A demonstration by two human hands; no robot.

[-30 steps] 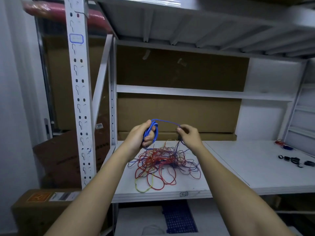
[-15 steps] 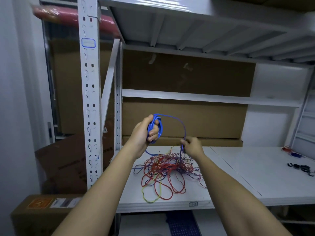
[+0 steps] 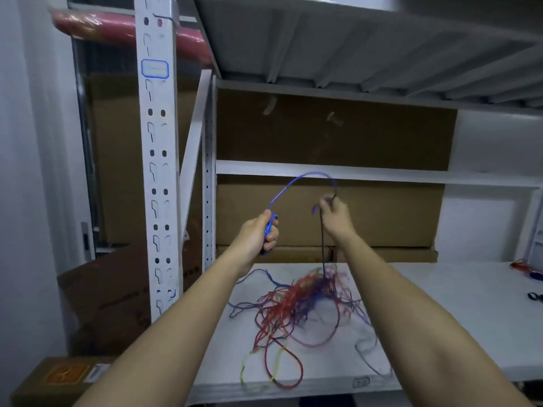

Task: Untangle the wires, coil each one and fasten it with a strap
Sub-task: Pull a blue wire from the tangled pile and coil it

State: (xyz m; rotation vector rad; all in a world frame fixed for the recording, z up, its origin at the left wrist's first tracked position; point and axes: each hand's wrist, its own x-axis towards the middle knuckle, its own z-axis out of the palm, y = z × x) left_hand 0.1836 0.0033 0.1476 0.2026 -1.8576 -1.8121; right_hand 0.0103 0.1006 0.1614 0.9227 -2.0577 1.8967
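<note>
My left hand grips a small coil of blue wire above the white shelf. From the coil the blue wire arcs up and over to my right hand, which pinches it. Below my right hand the wire drops straight down into a tangled heap of red, blue and yellow wires lying on the shelf. The heap looks blurred.
A white perforated upright post stands left of my left arm. Cardboard boxes fill the back of the shelf. Small red and black items lie at the far right. The shelf's front edge runs below the heap.
My right hand has risen from the heap, pulling the blue wire taut and upward. The left hand keeps hold of the coil. The heap has shifted and blurred.
</note>
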